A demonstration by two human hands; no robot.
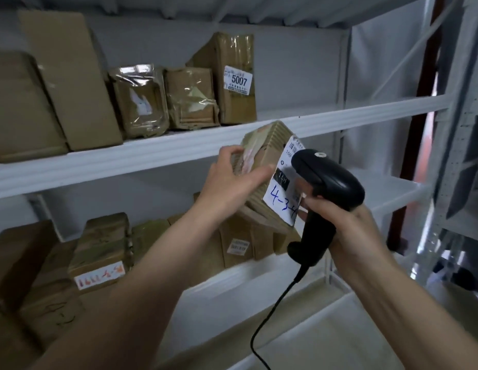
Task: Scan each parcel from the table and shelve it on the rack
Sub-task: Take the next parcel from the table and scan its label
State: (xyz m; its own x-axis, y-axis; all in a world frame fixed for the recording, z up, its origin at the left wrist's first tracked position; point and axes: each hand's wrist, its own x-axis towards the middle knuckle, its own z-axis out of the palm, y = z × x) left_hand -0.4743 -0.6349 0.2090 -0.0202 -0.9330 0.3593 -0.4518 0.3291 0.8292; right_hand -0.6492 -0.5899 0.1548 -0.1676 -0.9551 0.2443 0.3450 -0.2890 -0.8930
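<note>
My left hand (232, 182) grips a small taped cardboard parcel (267, 153) and holds it up, tilted, in front of the white rack (152, 158). A white label (284, 198) on the parcel's right face carries blue handwriting "4-3-4" and a barcode. My right hand (347, 231) holds a black corded barcode scanner (323, 188) by its handle, with the scanner's head right against the label. The scanner's cable (275, 305) hangs down between my forearms.
The upper shelf holds several brown parcels, one labelled "5007" (239, 80). More boxes crowd the lower shelf's left part (99, 252). The right parts of both shelves are bare white board (392, 190). A second grey rack (462, 129) stands at the far right.
</note>
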